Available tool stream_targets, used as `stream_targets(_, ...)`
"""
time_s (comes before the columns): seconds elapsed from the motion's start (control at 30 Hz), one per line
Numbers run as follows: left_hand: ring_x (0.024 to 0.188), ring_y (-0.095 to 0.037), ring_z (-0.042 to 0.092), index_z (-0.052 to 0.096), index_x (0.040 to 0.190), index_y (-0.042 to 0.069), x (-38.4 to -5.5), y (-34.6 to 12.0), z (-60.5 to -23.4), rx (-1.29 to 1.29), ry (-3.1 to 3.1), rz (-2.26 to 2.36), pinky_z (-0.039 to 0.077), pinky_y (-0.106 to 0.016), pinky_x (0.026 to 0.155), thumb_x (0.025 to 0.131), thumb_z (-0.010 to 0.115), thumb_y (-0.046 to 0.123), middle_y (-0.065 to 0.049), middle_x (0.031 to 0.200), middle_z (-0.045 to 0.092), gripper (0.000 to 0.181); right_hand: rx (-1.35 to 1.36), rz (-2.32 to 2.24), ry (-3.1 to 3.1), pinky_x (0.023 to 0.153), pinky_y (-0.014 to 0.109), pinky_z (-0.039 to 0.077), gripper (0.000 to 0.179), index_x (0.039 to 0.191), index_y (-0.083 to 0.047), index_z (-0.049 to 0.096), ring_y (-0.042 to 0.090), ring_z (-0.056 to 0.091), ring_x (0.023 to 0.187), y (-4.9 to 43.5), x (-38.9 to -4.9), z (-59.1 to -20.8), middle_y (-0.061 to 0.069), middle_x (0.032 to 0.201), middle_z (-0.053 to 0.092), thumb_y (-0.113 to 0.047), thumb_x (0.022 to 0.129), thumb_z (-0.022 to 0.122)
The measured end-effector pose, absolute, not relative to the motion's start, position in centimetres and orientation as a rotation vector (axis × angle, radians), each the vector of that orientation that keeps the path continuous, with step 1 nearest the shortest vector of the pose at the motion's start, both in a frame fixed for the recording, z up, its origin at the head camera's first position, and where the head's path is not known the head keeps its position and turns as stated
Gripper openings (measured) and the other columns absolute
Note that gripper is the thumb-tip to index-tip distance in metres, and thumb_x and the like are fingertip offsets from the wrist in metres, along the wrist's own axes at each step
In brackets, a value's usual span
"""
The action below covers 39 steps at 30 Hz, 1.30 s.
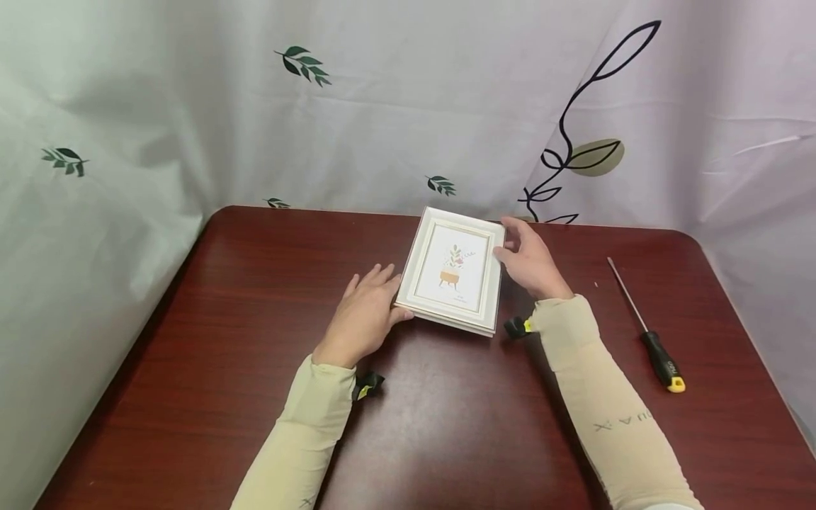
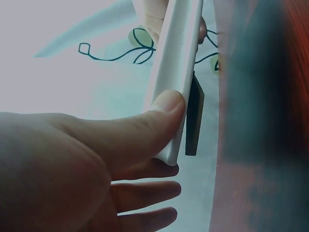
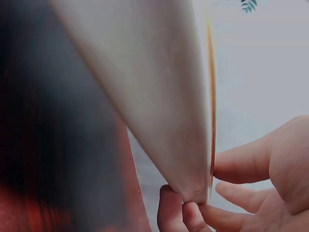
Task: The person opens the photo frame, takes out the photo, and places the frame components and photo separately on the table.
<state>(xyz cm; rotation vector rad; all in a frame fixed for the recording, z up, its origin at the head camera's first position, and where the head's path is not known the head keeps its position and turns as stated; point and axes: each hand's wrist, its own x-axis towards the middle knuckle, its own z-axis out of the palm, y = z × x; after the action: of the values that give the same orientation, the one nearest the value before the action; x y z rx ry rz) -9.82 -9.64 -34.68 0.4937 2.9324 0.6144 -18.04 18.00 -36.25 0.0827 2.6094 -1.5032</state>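
A white picture frame with a thin gold line holds a print of a potted plant, facing up toward the head camera. My left hand is at its lower left corner, thumb laid along the edge and the other fingers spread. My right hand grips the right edge near the upper corner, its thumb on the front and fingers curled behind. The left wrist view shows the frame's edge tilted, apart from the tabletop, with a dark stand leg sticking out at its back.
To the right on the dark red-brown table lies a screwdriver with a black and yellow handle. A pale curtain with leaf prints hangs behind the table's far edge and along its sides.
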Motion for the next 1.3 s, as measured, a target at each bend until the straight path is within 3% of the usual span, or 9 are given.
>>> stream_targets(0.97, 0.145, -0.039, 0.035, 0.049, 0.147, -0.001, -9.7, -10.3, -33.8, 0.554, 2.903, 0.822, 0.024, -0.052, 0.120, 0.095, 0.071, 0.026, -0.019, 0.153, 0.045, 0.063, 0.201, -1.702, 2.529, 0.098, 0.044, 0.050, 0.064, 0.158, -0.012, 0.031, 0.032, 0.050, 0.127, 17.4, -16.9, -38.2, 0.016, 0.157, 0.039, -0.003, 0.099, 0.057)
stream_targets(1.3, 0.142, -0.030, 0.042, 0.045, 0.152, 0.009, -9.8, -10.3, -33.9, 0.539, 2.866, 1.000, 0.031, -0.043, 0.118, 0.094, 0.072, 0.028, -0.008, 0.152, 0.049, 0.066, 0.199, -1.772, 2.468, 0.102, 0.046, 0.047, 0.067, 0.158, -0.011, 0.030, 0.033, 0.048, 0.129, 17.8, -16.8, -38.0, 0.017, 0.158, 0.037, -0.001, 0.098, 0.058)
